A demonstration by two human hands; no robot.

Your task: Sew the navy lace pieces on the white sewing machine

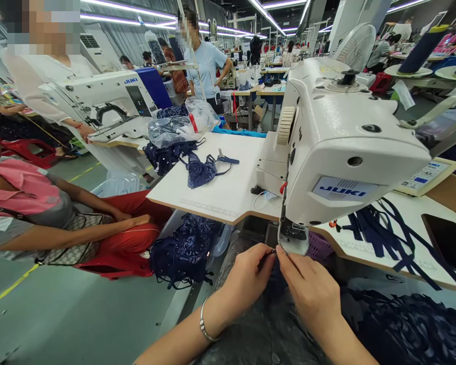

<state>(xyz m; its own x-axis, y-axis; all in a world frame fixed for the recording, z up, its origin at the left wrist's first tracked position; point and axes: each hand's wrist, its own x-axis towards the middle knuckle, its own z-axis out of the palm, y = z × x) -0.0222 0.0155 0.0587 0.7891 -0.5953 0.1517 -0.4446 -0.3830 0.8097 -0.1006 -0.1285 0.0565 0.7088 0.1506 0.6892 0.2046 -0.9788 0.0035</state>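
Observation:
My left hand point(251, 271), a silver bracelet on its wrist, pinches the edge of a navy fabric piece point(276, 276) just below the needle area of a white JUKI sewing machine point(349, 126). My right hand point(307, 284) is closed on the same piece, its fingertips almost meeting those of the left. Most of the piece is hidden behind the fingers, so its exact kind cannot be made out. On the white machine table point(182, 187) lies a navy lace bra point(201, 170) with its strap stretched to the right.
Navy straps point(380, 233) and a black phone point(450, 241) lie right of the machine. Navy lace pieces point(190, 248) overflow a plastic bin at left; more navy fabric point(414, 324) is piled lower right. A seated person in red trousers point(133, 228) is close on the left.

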